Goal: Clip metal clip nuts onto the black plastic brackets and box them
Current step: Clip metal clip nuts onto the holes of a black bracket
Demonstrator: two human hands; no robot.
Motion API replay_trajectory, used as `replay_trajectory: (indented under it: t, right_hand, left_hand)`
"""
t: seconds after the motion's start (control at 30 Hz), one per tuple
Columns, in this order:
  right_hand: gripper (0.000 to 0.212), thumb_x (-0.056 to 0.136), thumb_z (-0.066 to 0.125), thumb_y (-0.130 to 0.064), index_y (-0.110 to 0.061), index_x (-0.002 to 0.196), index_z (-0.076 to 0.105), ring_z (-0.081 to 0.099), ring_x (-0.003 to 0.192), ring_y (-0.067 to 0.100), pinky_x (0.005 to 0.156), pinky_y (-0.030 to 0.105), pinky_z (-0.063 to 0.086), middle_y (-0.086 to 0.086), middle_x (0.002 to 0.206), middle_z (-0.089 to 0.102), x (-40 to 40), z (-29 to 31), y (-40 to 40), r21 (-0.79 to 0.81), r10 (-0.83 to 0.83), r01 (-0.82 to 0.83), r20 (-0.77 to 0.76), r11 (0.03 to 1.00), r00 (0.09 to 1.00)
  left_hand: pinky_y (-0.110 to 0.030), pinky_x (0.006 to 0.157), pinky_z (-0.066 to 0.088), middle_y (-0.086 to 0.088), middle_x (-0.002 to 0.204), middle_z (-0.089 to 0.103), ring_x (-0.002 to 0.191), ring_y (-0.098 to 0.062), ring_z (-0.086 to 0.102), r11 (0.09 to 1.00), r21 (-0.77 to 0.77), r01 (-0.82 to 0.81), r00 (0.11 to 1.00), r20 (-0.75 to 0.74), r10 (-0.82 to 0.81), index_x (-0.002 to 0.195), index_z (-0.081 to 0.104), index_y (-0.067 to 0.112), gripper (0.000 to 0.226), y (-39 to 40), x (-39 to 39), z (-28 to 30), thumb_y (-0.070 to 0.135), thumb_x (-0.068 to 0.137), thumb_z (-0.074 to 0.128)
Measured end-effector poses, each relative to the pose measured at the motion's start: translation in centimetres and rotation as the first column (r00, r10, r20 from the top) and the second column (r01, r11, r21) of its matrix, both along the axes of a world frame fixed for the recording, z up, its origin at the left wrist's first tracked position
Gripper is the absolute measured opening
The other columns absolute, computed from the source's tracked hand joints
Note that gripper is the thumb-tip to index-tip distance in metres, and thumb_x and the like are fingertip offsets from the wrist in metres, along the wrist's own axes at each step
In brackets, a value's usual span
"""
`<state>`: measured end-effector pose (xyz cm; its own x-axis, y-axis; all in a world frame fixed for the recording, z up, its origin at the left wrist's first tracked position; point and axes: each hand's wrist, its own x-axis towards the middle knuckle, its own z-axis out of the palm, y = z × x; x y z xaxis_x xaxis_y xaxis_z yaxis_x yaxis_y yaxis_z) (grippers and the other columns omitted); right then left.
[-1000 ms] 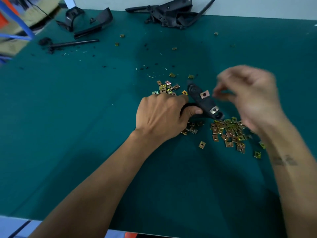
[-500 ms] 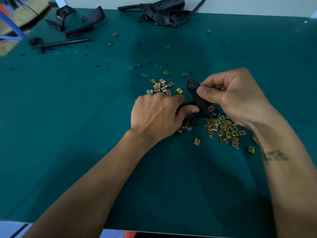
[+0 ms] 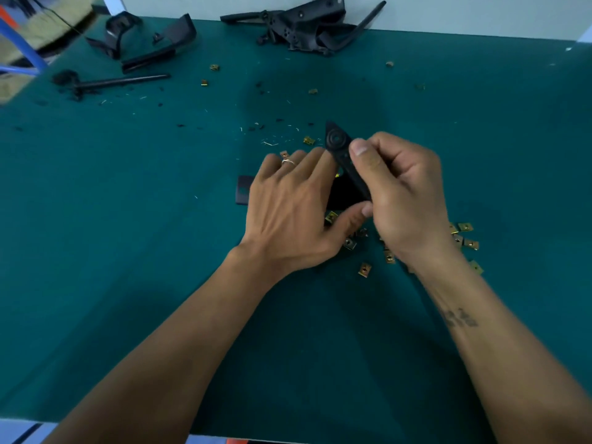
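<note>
In the middle of the green table (image 3: pixel 128 251), my right hand (image 3: pixel 403 200) grips a black plastic bracket (image 3: pixel 336 141), thumb on top just below its round end. My left hand (image 3: pixel 288 206) lies over the bracket's other part with fingers fairly straight, its thumb touching the bracket's lower edge. A black end of the bracket (image 3: pixel 244 189) sticks out left of that hand. Loose brass-coloured clip nuts (image 3: pixel 464 235) lie scattered beneath and right of my hands. Any nuts clipped onto the bracket are hidden.
Larger black plastic parts (image 3: pixel 307 24) lie at the table's far edge, and more black pieces with a thin rod (image 3: pixel 128 80) at the far left. Stray nuts (image 3: pixel 214 67) and plastic shavings dot the far half. No box is in view.
My right hand came in from the right and took hold of the bracket. My left hand's fingers have straightened and spread over it. The bracket's round end has tilted up.
</note>
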<state>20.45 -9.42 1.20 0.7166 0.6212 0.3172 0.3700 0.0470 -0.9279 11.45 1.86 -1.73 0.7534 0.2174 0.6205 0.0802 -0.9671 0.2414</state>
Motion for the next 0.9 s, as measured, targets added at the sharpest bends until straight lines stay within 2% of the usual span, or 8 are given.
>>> replay_trajectory:
  t: [0.17,0.23,0.33,0.43,0.63,0.73,0.8,0.9]
  right_hand:
    - [0.038,0.099,0.059,-0.024,0.001,0.072,0.053,0.035,0.064,0.024,0.051,0.04,0.029,0.01,0.066,0.038,-0.2,-0.7,0.2,0.052,0.04,-0.028,-0.246,0.998,0.968]
    - [0.036,0.099,0.059,-0.025,-0.006,0.068,0.057,0.039,0.064,0.023,0.054,0.037,0.034,0.009,0.066,0.042,0.3,-0.7,-0.1,0.026,0.06,-0.055,-0.271,0.998,0.961]
    - [0.037,0.098,0.06,-0.025,0.001,0.071,0.055,0.041,0.068,0.024,0.063,0.039,0.037,0.01,0.068,0.045,0.8,-0.7,-0.4,0.014,0.075,-0.074,-0.265,0.997,0.961]
    - [0.034,0.097,0.059,-0.021,-0.008,0.065,0.057,0.043,0.066,0.021,0.06,0.032,0.039,0.003,0.065,0.047,1.0,-0.6,-0.5,0.039,0.12,-0.113,-0.309,0.993,0.944]
    - [0.032,0.099,0.055,-0.017,0.0,0.072,0.057,0.046,0.063,0.016,0.058,0.026,0.04,0.008,0.066,0.046,1.6,-0.4,-1.2,0.056,0.256,-0.251,-0.305,0.966,0.917]
    - [0.033,0.102,0.052,-0.013,-0.01,0.07,0.057,0.044,0.06,0.01,0.057,0.02,0.04,0.0,0.064,0.046,1.7,-0.5,-1.4,0.075,0.326,-0.318,-0.299,0.945,0.897]
    - [0.035,0.104,0.051,-0.016,-0.013,0.069,0.056,0.039,0.06,0.016,0.058,0.026,0.036,0.003,0.064,0.041,1.7,-0.3,-1.4,0.04,0.337,-0.339,-0.266,0.94,0.903]
    - [0.041,0.105,0.052,-0.025,0.003,0.074,0.049,0.03,0.063,0.038,0.058,0.05,0.029,0.023,0.067,0.034,2.1,-0.3,-1.6,-0.061,0.3,-0.315,-0.185,0.947,0.936]
  left_hand:
    - [-0.034,0.064,0.033,0.004,0.071,0.058,0.056,-0.025,0.047,0.996,-0.089,0.007,1.0,-0.006,-0.007,0.086,0.057,0.016,0.059,0.0,-0.5,-0.1,0.073,0.085,0.043]
    - [-0.032,0.061,0.03,0.002,0.064,0.059,0.052,-0.023,0.037,0.998,-0.055,-0.033,0.999,0.004,0.033,0.077,0.049,0.022,0.057,-0.1,-0.5,0.0,0.078,0.082,0.043]
    - [-0.031,0.062,0.026,0.002,0.06,0.057,0.053,-0.02,0.028,0.998,-0.018,-0.067,0.997,0.031,0.067,0.072,0.042,0.024,0.06,-0.2,-0.4,0.0,0.083,0.079,0.044]
    - [-0.031,0.061,0.027,0.003,0.059,0.056,0.05,-0.026,0.041,0.999,0.006,-0.051,0.998,0.023,0.05,0.071,0.057,0.017,0.071,0.0,-0.6,-0.1,0.086,0.078,0.042]
    - [-0.033,0.06,0.031,0.005,0.058,0.05,0.05,-0.028,0.046,0.997,-0.04,0.067,0.998,0.016,-0.066,0.069,0.058,0.012,0.077,0.4,-0.7,0.1,0.087,0.076,0.045]
    - [-0.036,0.058,0.036,0.003,0.058,0.053,0.051,-0.029,0.048,0.987,-0.078,0.141,0.99,0.014,-0.141,0.071,0.064,0.009,0.08,1.0,-0.8,0.0,0.088,0.073,0.05]
    - [-0.038,0.057,0.039,0.003,0.059,0.056,0.052,-0.029,0.049,0.981,-0.094,0.172,0.985,0.015,-0.171,0.075,0.069,0.009,0.081,1.3,-0.8,0.1,0.089,0.069,0.055]
    - [-0.039,0.055,0.04,0.003,0.057,0.055,0.051,-0.028,0.048,0.981,-0.092,0.17,0.985,0.004,-0.171,0.075,0.069,0.012,0.078,1.4,-0.8,0.3,0.089,0.068,0.059]
